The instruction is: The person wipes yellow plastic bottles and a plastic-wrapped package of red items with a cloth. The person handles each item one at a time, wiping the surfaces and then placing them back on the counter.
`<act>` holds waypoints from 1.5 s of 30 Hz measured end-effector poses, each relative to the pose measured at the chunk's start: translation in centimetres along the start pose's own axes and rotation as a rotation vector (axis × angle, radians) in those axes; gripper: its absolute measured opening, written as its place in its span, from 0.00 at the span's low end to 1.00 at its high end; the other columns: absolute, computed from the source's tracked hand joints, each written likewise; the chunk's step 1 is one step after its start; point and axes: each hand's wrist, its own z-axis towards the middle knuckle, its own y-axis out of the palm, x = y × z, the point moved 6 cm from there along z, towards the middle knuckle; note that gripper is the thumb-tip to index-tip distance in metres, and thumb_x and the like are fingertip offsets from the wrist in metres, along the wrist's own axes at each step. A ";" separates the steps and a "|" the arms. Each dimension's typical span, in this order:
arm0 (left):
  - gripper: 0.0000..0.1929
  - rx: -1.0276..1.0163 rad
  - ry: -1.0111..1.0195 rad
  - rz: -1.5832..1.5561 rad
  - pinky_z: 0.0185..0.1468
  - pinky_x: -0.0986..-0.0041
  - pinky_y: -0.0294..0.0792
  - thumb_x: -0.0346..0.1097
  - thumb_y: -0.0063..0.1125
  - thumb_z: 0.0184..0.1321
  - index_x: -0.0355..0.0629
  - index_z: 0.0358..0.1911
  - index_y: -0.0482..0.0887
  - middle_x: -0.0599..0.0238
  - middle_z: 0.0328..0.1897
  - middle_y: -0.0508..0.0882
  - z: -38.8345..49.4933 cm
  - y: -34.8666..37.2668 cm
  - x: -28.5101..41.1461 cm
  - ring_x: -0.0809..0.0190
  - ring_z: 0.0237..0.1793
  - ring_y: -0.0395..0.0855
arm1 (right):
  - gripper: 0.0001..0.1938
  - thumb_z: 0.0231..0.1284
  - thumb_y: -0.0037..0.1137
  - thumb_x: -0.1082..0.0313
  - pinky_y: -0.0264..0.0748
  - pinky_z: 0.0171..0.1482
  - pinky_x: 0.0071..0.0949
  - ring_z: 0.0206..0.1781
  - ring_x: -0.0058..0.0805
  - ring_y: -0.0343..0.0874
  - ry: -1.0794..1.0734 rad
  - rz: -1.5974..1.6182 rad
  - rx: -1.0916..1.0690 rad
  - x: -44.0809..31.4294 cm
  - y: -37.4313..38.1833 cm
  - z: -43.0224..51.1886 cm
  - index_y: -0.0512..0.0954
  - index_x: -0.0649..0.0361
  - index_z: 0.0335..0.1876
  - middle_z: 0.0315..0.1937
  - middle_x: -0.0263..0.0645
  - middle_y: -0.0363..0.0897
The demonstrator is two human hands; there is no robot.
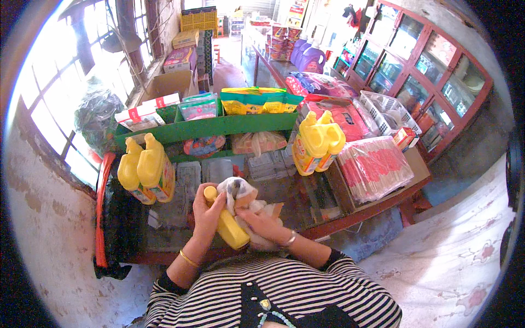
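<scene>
My left hand [208,209] grips a yellow plastic bottle [233,230] near its capped top, tilted in front of my body. In my right hand [262,223] is a pale, crumpled cloth [237,189], pressed against the bottle's side and partly covering it. Two yellow jugs [154,168] stand upright on the glass-topped counter [272,190] to the left of my hands. Another pair of yellow jugs [316,141] stands on the right side. The label side of the held bottle is hidden.
Behind the counter top runs a green shelf [209,129] with bagged packets [258,100] and boxes [141,115]. A plastic-wrapped bundle of red sticks [375,168] lies right, near a white basket [389,112]. Purple jugs [311,57] stand farther back. A barred window [53,94] borders the left.
</scene>
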 end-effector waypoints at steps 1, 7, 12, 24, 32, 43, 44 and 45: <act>0.12 -0.027 -0.022 -0.060 0.47 0.77 0.71 0.30 0.62 0.61 0.41 0.46 0.75 0.69 0.42 0.77 0.1 0.2 -0.1 0.71 0.42 0.75 | 0.23 0.74 0.36 0.49 0.72 0.58 0.37 0.55 0.42 0.77 -0.052 -0.003 0.064 1.0 0.7 1.0 0.70 0.56 0.62 0.53 0.48 0.77; 0.11 0.002 0.103 -0.003 0.44 0.78 0.72 0.26 0.61 0.58 0.42 0.43 0.75 0.70 0.40 0.78 0.9 0.5 0.0 0.71 0.39 0.77 | 0.20 0.74 0.41 0.53 0.76 0.51 0.25 0.50 0.26 0.79 0.135 0.057 -0.029 8.7 2.8 6.7 0.71 0.57 0.61 0.48 0.40 0.80; 0.12 -0.059 -0.003 -0.035 0.44 0.77 0.72 0.25 0.61 0.56 0.42 0.42 0.75 0.70 0.39 0.78 0.8 0.2 0.0 0.71 0.39 0.78 | 0.26 0.74 0.35 0.44 0.76 0.54 0.31 0.51 0.40 0.81 0.337 0.045 -0.026 10.1 2.7 7.2 0.72 0.57 0.61 0.49 0.48 0.81; 0.13 -0.091 -0.044 -0.236 0.50 0.72 0.72 0.30 0.55 0.52 0.40 0.42 0.76 0.62 0.45 0.80 -0.5 -4.4 0.6 0.65 0.44 0.78 | 0.30 0.72 0.41 0.44 0.69 0.60 0.28 0.58 0.32 0.74 0.048 0.283 0.046 5.8 3.5 1.8 0.70 0.66 0.63 0.55 0.41 0.77; 0.18 -0.061 -0.085 -0.503 0.54 0.65 0.72 0.43 0.55 0.48 0.44 0.42 0.74 0.57 0.49 0.78 -2.2 -7.6 0.9 0.58 0.49 0.77 | 0.27 0.73 0.42 0.48 0.68 0.60 0.27 0.59 0.29 0.71 0.115 0.318 0.056 5.6 3.6 0.2 0.69 0.67 0.63 0.57 0.40 0.75; 0.21 -0.188 0.086 -0.260 0.61 0.64 0.66 0.40 0.59 0.36 0.39 0.37 0.75 0.55 0.44 0.78 -3.3 -5.3 2.4 0.56 0.53 0.75 | 0.22 0.76 0.34 0.50 0.65 0.63 0.29 0.58 0.33 0.70 0.277 0.402 -0.055 6.9 3.8 6.7 0.71 0.60 0.58 0.57 0.41 0.74; 0.21 -0.216 0.099 -0.232 0.60 0.64 0.66 0.40 0.59 0.36 0.39 0.36 0.76 0.56 0.44 0.78 -3.5 -4.9 2.7 0.56 0.53 0.75 | 0.22 0.75 0.36 0.48 0.65 0.63 0.27 0.58 0.27 0.70 0.257 0.504 -0.116 6.6 4.0 7.4 0.72 0.58 0.57 0.56 0.39 0.74; 0.20 -0.250 0.126 -0.197 0.60 0.64 0.66 0.40 0.60 0.36 0.39 0.36 0.76 0.56 0.44 0.78 -3.7 -4.5 3.1 0.56 0.53 0.75 | 0.23 0.74 0.36 0.47 0.65 0.62 0.27 0.57 0.28 0.70 0.203 0.513 -0.160 6.4 3.8 7.7 0.72 0.58 0.57 0.56 0.39 0.74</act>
